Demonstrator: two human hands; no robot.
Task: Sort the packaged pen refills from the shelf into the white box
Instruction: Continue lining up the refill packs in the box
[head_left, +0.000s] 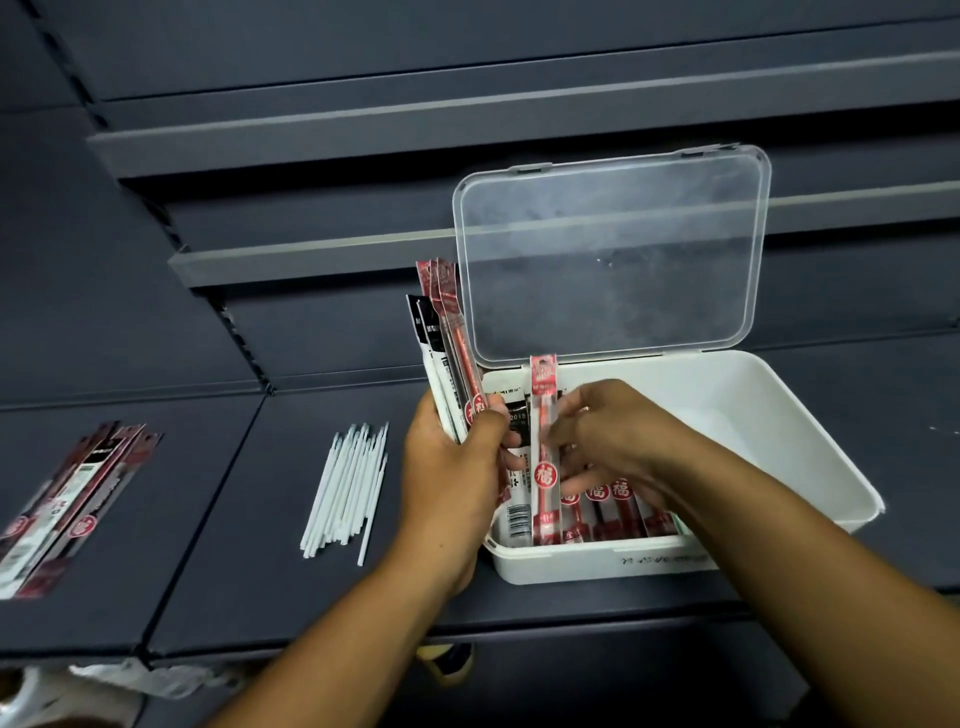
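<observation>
Dark grey shelving fills the view, with several empty tiers rising behind the working shelf (291, 571). We record the white box (810, 467) standing on that shelf to the right of centre, its clear lid (613, 260) hinged up and leaning back against the tier behind.

We note the left hand (452, 467) at the box's left edge, its fingers and thumb curled round a bundle of packaged refills (447, 343). The bundle stands nearly upright and mixes red packets with black-and-white ones. Its tops reach level with the lid's lower half.

The right hand (613, 436) is over the near left part of the box, fingers bent, and pinches a single red packet (544, 415) by its edge. That packet is upright, with its lower end down inside the box against the near wall.

Under the right hand, a row of packets (618, 506) lies flat in the near left part of the box, red labels showing. The right half of the box shows bare white floor.

On the shelf to the left of the left hand lies a loose bunch of thin white sticks (350, 483). Well apart, at the far left edge, a second pile of packaged refills (78, 499) lies flat on the shelf. Below the shelf at lower left we see crumpled white plastic (145, 680); what it is we cannot tell.
</observation>
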